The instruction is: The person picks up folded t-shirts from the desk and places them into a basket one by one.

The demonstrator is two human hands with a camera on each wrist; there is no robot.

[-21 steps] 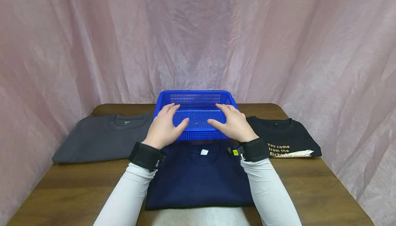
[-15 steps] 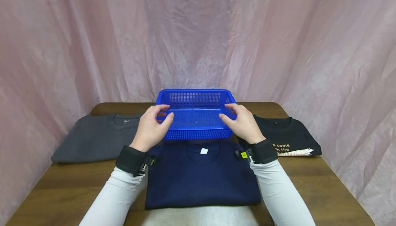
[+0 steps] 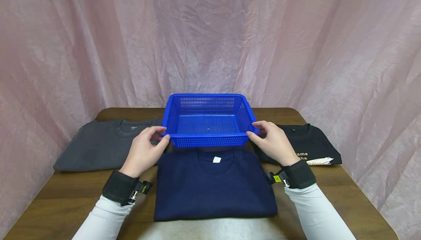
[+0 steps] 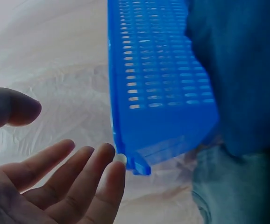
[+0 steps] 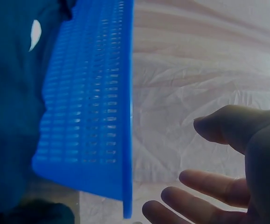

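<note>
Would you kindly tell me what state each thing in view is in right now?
Basket: upright, empty.
Left grip: open, at the basket's near left corner.
Right grip: open, at the near right corner.
Navy shirt: folded, lying flat.
Gray shirt: folded, lying flat.
Black shirt: folded, lettering up, partly hidden.
Curtain: hanging, wrinkled.

The basket (image 3: 210, 141) stands behind the middle shirt (image 3: 215, 192)

Both wrist views look dim and bluish.
</note>
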